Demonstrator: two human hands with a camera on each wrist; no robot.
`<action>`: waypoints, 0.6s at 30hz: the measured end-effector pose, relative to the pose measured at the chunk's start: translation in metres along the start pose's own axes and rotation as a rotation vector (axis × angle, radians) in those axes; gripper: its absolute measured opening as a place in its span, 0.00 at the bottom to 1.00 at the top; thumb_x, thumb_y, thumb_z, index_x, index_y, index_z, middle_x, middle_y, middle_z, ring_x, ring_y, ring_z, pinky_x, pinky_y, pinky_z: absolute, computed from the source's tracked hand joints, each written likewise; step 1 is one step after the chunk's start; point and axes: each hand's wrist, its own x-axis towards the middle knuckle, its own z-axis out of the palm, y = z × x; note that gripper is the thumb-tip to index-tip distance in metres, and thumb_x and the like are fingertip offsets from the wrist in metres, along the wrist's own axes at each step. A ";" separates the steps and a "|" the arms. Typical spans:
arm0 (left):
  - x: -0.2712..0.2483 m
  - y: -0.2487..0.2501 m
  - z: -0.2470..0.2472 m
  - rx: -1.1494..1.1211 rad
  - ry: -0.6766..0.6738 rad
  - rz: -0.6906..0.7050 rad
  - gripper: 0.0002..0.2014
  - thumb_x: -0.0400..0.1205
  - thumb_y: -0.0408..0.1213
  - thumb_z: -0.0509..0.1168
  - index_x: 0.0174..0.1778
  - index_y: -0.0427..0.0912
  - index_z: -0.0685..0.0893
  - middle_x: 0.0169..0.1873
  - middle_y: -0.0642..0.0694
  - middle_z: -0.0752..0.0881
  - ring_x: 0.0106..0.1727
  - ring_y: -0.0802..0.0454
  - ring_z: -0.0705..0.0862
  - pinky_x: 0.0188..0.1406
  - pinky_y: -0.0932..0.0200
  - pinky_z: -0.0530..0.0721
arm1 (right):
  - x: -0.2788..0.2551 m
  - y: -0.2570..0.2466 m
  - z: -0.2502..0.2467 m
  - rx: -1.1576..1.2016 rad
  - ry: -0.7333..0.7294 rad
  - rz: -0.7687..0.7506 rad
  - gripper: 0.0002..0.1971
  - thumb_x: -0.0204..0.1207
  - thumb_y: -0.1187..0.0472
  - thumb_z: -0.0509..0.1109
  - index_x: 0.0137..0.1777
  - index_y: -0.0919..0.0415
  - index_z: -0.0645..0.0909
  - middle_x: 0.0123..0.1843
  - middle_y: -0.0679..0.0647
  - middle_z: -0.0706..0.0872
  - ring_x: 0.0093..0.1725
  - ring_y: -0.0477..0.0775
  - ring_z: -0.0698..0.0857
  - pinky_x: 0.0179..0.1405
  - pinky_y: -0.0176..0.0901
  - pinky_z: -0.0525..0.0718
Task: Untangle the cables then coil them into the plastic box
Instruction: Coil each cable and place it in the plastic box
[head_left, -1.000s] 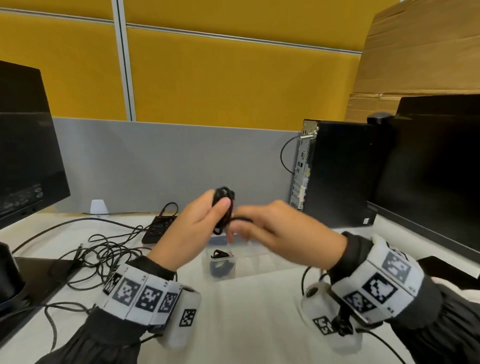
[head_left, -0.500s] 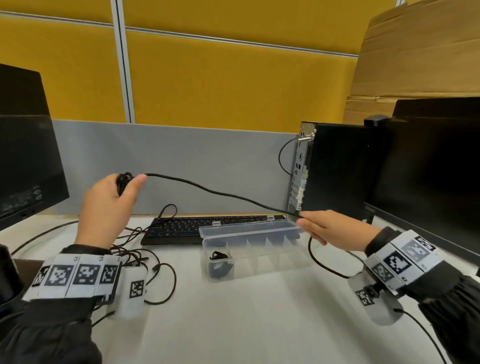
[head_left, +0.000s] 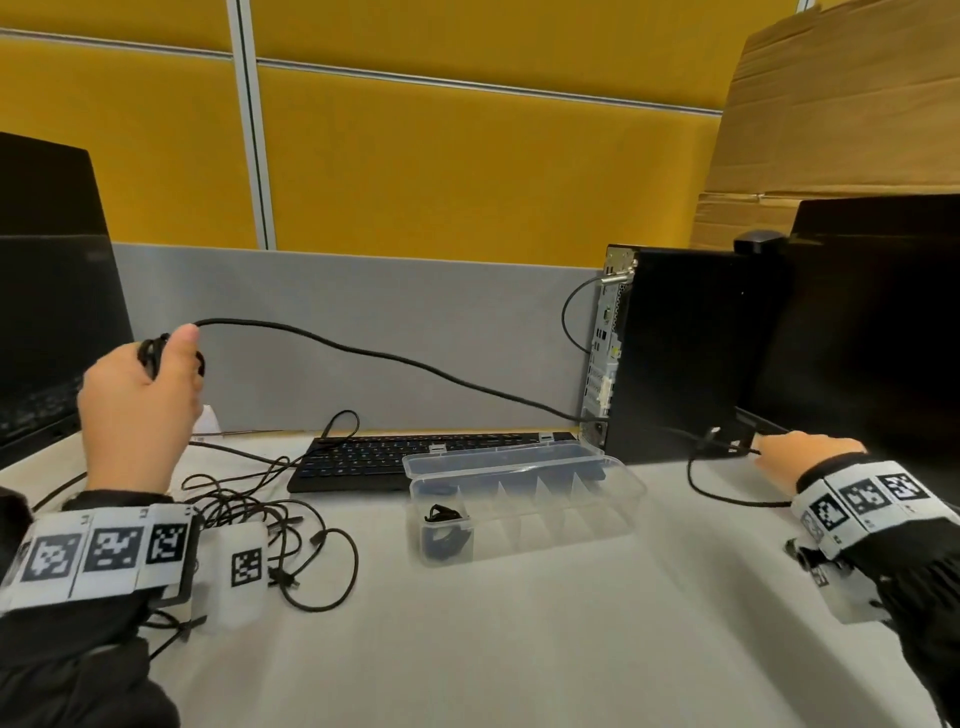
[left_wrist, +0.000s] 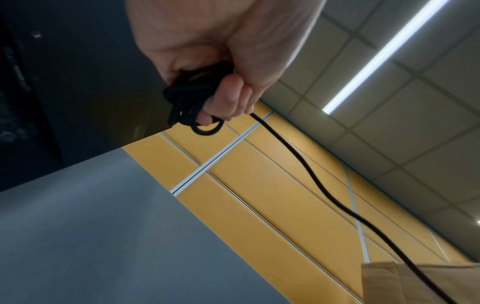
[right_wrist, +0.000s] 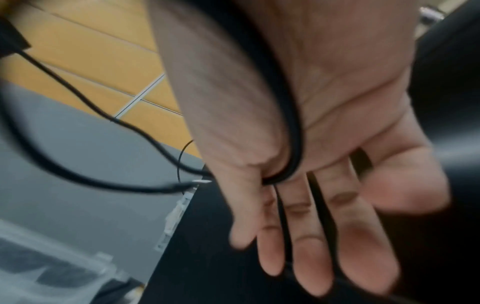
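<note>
My left hand (head_left: 140, 400) is raised at the left and grips a small coil of black cable (head_left: 150, 353), seen wound round its fingers (left_wrist: 228, 96) in the left wrist view. From the coil the cable (head_left: 395, 358) sags across to my right hand (head_left: 805, 452), low by the tower. There the fingers (right_wrist: 311, 236) lie straight, and the cable (right_wrist: 293, 123) crosses the palm and passes between two of them. The clear plastic box (head_left: 561, 525) stands open mid-table, with a coiled black cable (head_left: 444, 525) in its left compartment.
A tangle of black cables (head_left: 270, 514) lies on the white table beside my left wrist. A black keyboard (head_left: 395, 457) sits behind the box. A black PC tower (head_left: 675, 353) and monitor (head_left: 872, 322) stand at the right, another monitor (head_left: 47, 312) at the left.
The hands, close together over the box a second ago, have drawn far apart. The left went up and left with the coil; the right slid right along the cable, which now sags.
</note>
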 end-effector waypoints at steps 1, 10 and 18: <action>-0.002 0.003 0.001 -0.018 -0.009 0.004 0.22 0.82 0.56 0.56 0.28 0.46 0.75 0.25 0.44 0.77 0.28 0.46 0.76 0.42 0.41 0.81 | -0.001 -0.003 -0.004 0.010 0.005 -0.010 0.18 0.82 0.49 0.58 0.68 0.52 0.73 0.53 0.48 0.82 0.52 0.51 0.83 0.59 0.45 0.81; -0.051 0.045 0.048 -0.051 -0.371 0.149 0.20 0.85 0.47 0.56 0.35 0.36 0.79 0.25 0.46 0.78 0.26 0.49 0.76 0.34 0.48 0.79 | -0.078 -0.114 -0.101 0.994 0.320 -0.742 0.36 0.75 0.39 0.59 0.81 0.47 0.54 0.77 0.50 0.69 0.75 0.47 0.68 0.72 0.43 0.68; -0.087 0.090 0.047 -0.517 -0.805 0.042 0.18 0.84 0.47 0.54 0.38 0.35 0.77 0.17 0.51 0.72 0.16 0.55 0.68 0.27 0.58 0.71 | -0.103 -0.149 -0.110 1.083 0.707 -0.752 0.15 0.83 0.45 0.53 0.64 0.46 0.72 0.62 0.47 0.75 0.63 0.46 0.73 0.64 0.57 0.73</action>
